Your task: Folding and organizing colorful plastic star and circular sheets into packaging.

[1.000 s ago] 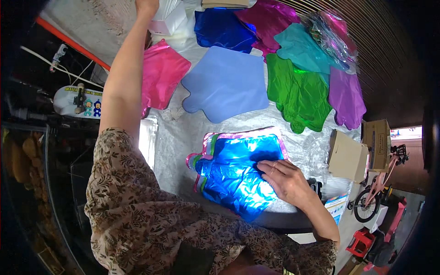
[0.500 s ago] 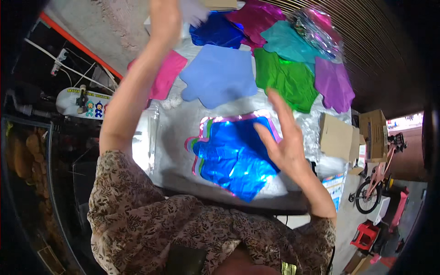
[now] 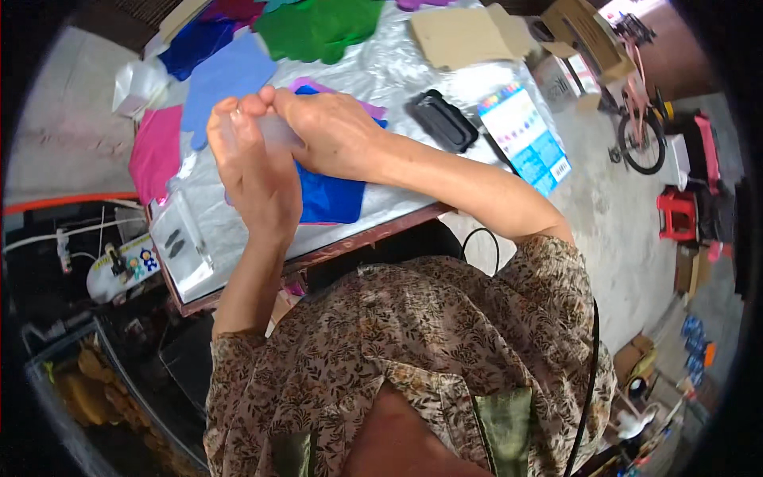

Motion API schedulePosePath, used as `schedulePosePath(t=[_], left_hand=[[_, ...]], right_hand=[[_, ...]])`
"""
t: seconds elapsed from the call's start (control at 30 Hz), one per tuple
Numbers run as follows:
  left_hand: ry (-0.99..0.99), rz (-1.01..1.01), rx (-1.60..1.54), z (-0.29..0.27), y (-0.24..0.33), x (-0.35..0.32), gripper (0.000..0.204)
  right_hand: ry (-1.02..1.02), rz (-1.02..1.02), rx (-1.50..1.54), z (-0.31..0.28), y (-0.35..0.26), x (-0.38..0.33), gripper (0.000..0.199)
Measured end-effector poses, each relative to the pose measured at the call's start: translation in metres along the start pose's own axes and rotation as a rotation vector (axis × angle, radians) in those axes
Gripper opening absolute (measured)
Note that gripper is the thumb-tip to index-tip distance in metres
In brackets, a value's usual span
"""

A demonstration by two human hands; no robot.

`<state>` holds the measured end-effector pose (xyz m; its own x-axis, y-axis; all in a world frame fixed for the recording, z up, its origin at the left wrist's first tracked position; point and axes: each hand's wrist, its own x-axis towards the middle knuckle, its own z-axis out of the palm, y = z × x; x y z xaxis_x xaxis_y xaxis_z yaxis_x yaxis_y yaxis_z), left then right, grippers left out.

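In front of my chest both hands come together over the table. Between them is a pale, translucent piece [image 3: 280, 133] that looks like thin film or a small bag; the fingers partly cover it. My left hand [image 3: 261, 179] is upright, its fingers curled round one side. From the right, my right hand [image 3: 338, 133] pinches the other side with thumb and fingers. Underneath lies a shiny blue foil piece [image 3: 334, 199] with a pink-purple one [image 3: 369, 107] showing past its far edge. My hands hide much of this stack.
Farther back lie foil pieces in pale blue [image 3: 226, 79], green [image 3: 322, 28], dark blue [image 3: 195, 48] and pink [image 3: 155, 151]. A white packet [image 3: 139, 86] sits far left. On the right are a black tray [image 3: 443, 119], a printed card [image 3: 524, 139] and cardboard [image 3: 465, 40].
My left hand has come back from the far left, and my right hand has moved left to meet it. The pale piece is now between them. The view has turned.
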<state>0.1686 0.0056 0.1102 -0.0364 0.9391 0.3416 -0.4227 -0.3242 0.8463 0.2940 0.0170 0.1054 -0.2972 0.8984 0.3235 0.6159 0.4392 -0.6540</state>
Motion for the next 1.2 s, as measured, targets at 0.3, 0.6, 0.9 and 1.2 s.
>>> schedulePosePath(t=[0.3, 0.6, 0.9, 1.2], left_hand=[[-0.432, -0.335, 0.045, 0.055, -0.051, 0.007, 0.04], [-0.798, 0.074, 1.015, 0.109, -0.137, 0.043, 0.028], [-0.777, 0.043, 1.006, 0.106, -0.153, 0.024, 0.028], [-0.808, 0.07, 0.994, 0.113, -0.15, 0.026, 0.041]], right_hand=[[-0.11, 0.029, -0.34, -0.121, 0.099, -0.079, 0.047], [-0.145, 0.51, -0.28, -0.262, 0.122, -0.077, 0.051], [-0.359, 0.061, -0.672, -0.192, 0.192, -0.087, 0.033], [-0.321, -0.051, -0.684, -0.197, 0.194, -0.097, 0.04]])
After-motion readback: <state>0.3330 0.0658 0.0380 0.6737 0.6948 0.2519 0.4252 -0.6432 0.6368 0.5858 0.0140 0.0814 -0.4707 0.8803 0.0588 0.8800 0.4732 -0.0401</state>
